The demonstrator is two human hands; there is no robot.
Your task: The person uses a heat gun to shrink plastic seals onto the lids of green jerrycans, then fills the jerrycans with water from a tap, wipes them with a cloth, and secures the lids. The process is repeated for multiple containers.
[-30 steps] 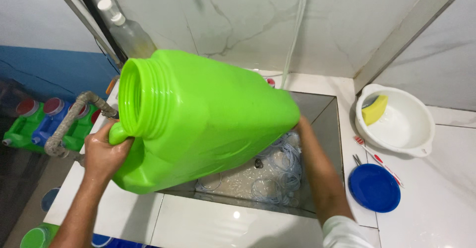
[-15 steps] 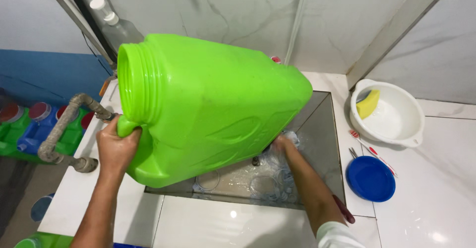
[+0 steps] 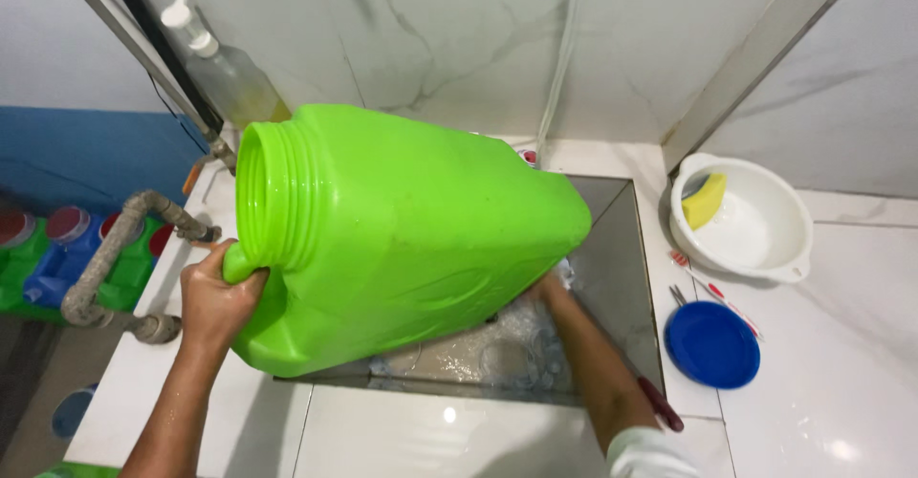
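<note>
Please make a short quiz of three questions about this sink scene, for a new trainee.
1. True or false: the green jug lies tilted over the sink.
2. Which hand grips the jug near its open mouth?
3. What lies in the white basin: A) yellow sponge, B) blue lid, C) a cup?

Key: 1 true; 2 the left hand; 3 A.

Jug (image 3: 402, 234) over sink (image 3: 622, 277); bowl (image 3: 755, 225) and lid (image 3: 712, 344) right, soap bottle (image 3: 225, 72) behind-left.
</note>
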